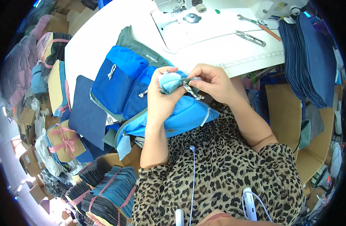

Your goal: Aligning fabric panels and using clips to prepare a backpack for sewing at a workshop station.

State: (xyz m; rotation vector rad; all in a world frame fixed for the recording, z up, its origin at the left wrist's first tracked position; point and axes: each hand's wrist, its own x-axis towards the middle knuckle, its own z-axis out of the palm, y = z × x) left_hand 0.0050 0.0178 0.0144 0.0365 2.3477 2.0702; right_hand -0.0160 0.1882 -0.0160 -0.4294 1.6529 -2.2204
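A blue fabric bag [118, 66] with mesh pockets and grey-green trim lies partly on the white table and partly over my lap. My left hand [158, 94] is closed around a bunched part of it, with light blue cloth [170, 82] bulging out by the thumb. Close beside it, my right hand [216, 81] pinches the gathered edge near a patterned cord [193, 91] with a knotted end. What exactly lies between its fingertips is too small to tell. A brighter blue panel [173, 116] of the bag hangs below both hands.
The sewing machine [191, 17] stands at the far edge of the white table [93, 41]. Thread snips [252, 38] and a wrench [248, 19] lie to its right. Stacked navy fabric pieces [308, 60] overhang the right side, above a cardboard box [284, 113]. Tied fabric bundles [112, 184] stand at left.
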